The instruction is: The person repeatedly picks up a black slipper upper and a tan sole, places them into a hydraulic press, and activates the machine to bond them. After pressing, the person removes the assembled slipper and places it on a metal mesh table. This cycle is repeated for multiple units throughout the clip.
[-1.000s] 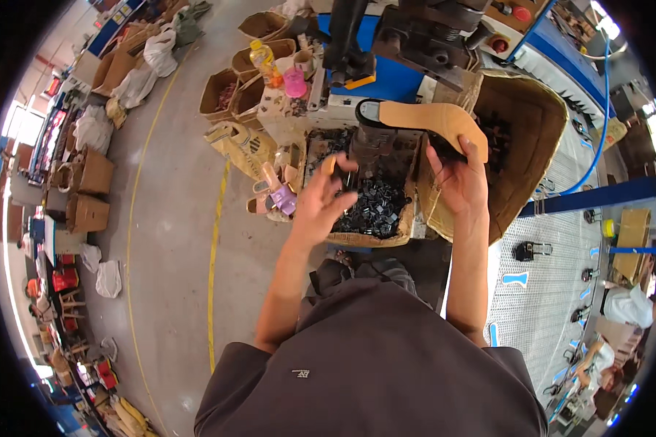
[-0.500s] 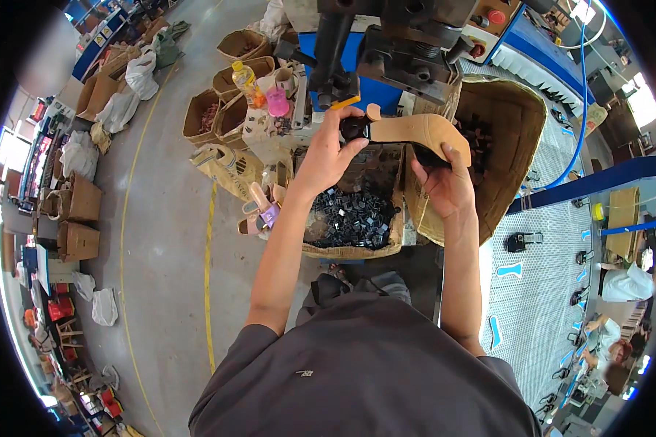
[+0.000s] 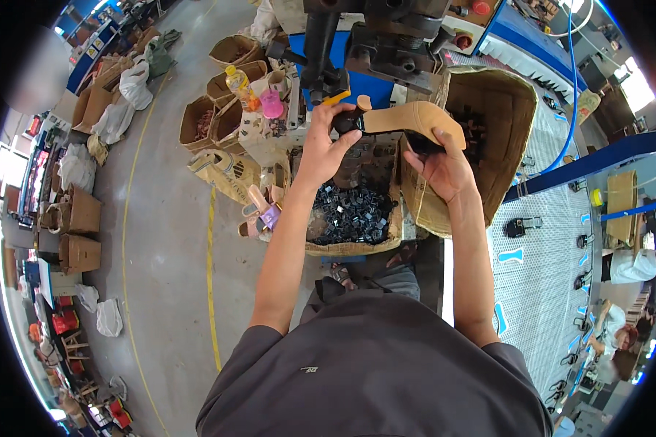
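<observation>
My left hand (image 3: 326, 142) pinches a small black part (image 3: 345, 121) against the near end of a tan shoe sole (image 3: 412, 117). My right hand (image 3: 440, 164) grips that sole from below at its other end. Both hands are raised just under the dark machine head (image 3: 357, 44). Beneath them a cardboard box (image 3: 350, 247) holds several small black parts (image 3: 351, 215).
A large open cardboard box (image 3: 499, 124) stands to the right. Brown bags, a yellow bottle (image 3: 238, 81) and a pink cup (image 3: 271, 104) sit left of the machine. A yellow line (image 3: 213, 277) runs along the grey floor. White mesh surface (image 3: 543, 284) lies at right.
My left hand has risen from the box of black parts to the sole's end with a black part. Both hands and the sole moved up toward the machine.
</observation>
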Available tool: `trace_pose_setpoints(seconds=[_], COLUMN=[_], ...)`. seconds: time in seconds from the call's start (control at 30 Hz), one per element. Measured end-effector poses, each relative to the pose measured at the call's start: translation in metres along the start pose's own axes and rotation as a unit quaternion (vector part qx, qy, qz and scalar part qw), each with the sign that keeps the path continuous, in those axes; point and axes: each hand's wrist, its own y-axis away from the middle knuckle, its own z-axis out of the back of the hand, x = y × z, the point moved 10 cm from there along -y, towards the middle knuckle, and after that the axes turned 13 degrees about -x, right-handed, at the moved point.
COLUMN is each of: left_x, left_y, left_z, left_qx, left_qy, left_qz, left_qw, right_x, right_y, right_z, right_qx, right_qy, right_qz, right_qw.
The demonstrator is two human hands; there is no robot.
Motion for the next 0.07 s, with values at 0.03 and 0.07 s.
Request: trace_pose_setpoints(seconds=[0.03, 0.07], left_x=[0.0017, 0.0032], left_y=[0.0017, 0.0041], left_z=[-0.0003, -0.0004], left_qx=[0.002, 0.004], left_qy=[0.002, 0.005], left_qz=[0.009, 0.018], left_qw=[1.0, 1.0], right_x=[-0.0013, -0.0025], right_y=[-0.0017, -0.0039], right_z=[0.0032, 0.0073], right_qx=[0.002, 0.004], right_qy=[0.004, 0.008], right_qz=[-0.005, -0.011], right_qw=[1.0, 1.0])
